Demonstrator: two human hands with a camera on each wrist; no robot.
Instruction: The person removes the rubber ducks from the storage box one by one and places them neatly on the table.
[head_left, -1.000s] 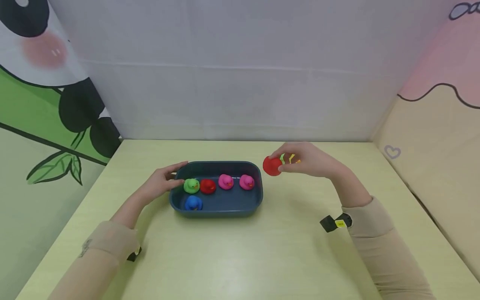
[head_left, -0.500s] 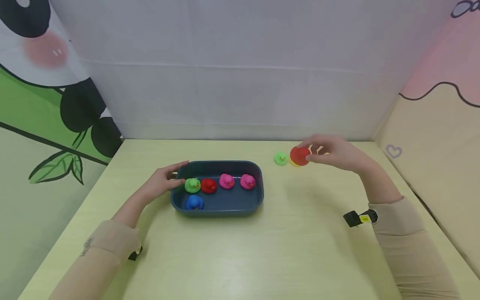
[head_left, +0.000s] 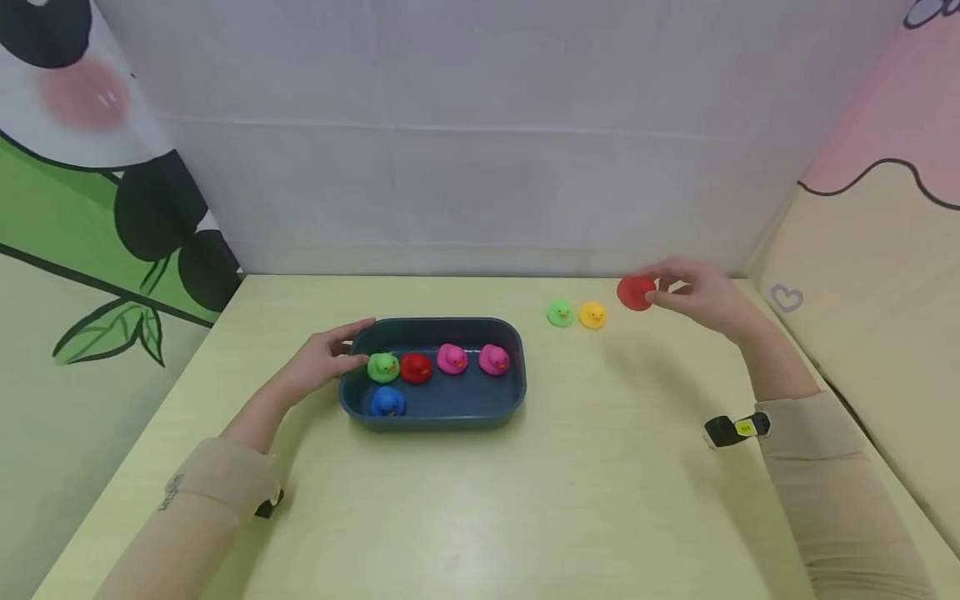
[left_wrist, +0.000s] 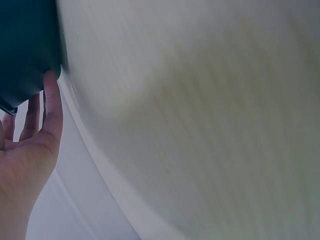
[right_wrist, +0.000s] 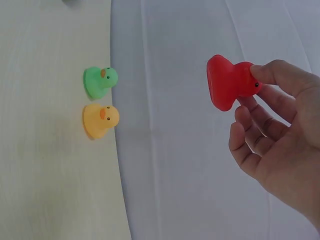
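Note:
My right hand point(head_left: 701, 296) pinches a red rubber duck point(right_wrist: 227, 85) by its head between thumb and fingers, holding it up off the table. A yellow rubber duck point(head_left: 592, 315) and a green rubber duck point(head_left: 560, 313) stand side by side on the table, left of the raised duck. At the left end of a dark blue tray point(head_left: 442, 422), my left hand point(head_left: 318, 367) grips the rim, thumb over the edge. Inside lie a green duck point(head_left: 383, 367), a red duck point(head_left: 416, 368), two pink ducks point(head_left: 452, 359) and a blue duck point(head_left: 387, 402).
The pale wooden table point(head_left: 450, 508) meets a white cloth wall point(head_left: 480, 200) at its back edge. Printed panels flank it, a green one point(head_left: 105, 333) at left and a beige and pink one point(head_left: 862, 292) at right.
My right hand has carried the red duck rightward and back, past the green and yellow ducks, which are now uncovered. The left hand and the tray have stayed in place.

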